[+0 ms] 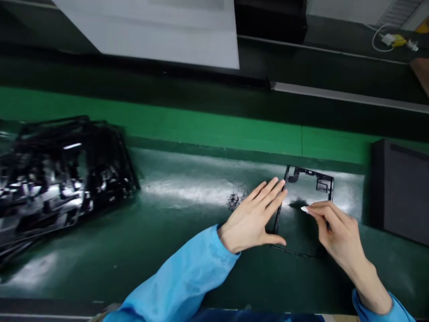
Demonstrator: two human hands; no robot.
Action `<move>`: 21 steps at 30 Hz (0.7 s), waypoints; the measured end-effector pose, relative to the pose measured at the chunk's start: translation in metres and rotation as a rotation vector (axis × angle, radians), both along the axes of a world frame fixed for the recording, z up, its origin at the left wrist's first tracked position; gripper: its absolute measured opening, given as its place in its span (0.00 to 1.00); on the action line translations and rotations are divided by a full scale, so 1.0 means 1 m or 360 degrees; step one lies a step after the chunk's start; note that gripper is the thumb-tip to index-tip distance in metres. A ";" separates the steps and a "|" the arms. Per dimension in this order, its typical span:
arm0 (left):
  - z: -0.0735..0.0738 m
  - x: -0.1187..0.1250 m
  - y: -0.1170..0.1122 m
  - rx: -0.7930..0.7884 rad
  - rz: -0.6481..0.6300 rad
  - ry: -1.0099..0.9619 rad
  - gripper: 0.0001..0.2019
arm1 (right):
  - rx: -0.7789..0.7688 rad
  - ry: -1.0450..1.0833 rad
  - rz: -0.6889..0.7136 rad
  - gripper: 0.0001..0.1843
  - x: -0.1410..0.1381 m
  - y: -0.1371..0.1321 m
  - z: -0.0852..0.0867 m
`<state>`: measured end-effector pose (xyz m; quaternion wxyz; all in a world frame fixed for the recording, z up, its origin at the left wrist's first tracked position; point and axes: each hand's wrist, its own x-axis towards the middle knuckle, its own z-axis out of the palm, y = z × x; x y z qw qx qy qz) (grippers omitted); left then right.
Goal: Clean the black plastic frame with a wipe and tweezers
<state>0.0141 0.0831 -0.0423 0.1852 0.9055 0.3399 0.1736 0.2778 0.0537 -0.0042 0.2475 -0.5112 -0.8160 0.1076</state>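
Observation:
A thin black rectangular frame lies flat on the green mat, with cut-outs and small brackets along its far end. Over its left side rests my left hand, palm down with fingers stretched out and the thumb apart. My right hand pinches a small white piece between thumb and fingertips, above the open middle of the frame. What kind of piece it is cannot be made out. A tangle of thin black strands lies just left of my left fingers.
On the left, a large pile of similar black frames covers the mat. To the right stands a dark box-like block. At the back are a pale panel and a white cable with a yellow part.

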 end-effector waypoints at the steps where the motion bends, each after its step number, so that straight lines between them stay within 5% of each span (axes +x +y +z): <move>1: 0.000 -0.003 0.008 -0.0001 -0.0029 0.0014 0.68 | 0.0014 -0.0017 0.0019 0.12 0.000 0.005 -0.001; 9: -0.016 -0.010 0.025 -0.0075 -0.0123 -0.0099 0.65 | -0.0010 -0.0205 0.0178 0.19 -0.012 0.028 -0.019; 21: -0.014 -0.010 0.023 -0.0056 -0.0117 -0.0018 0.60 | 0.0188 -0.0424 0.0268 0.21 -0.030 0.042 -0.022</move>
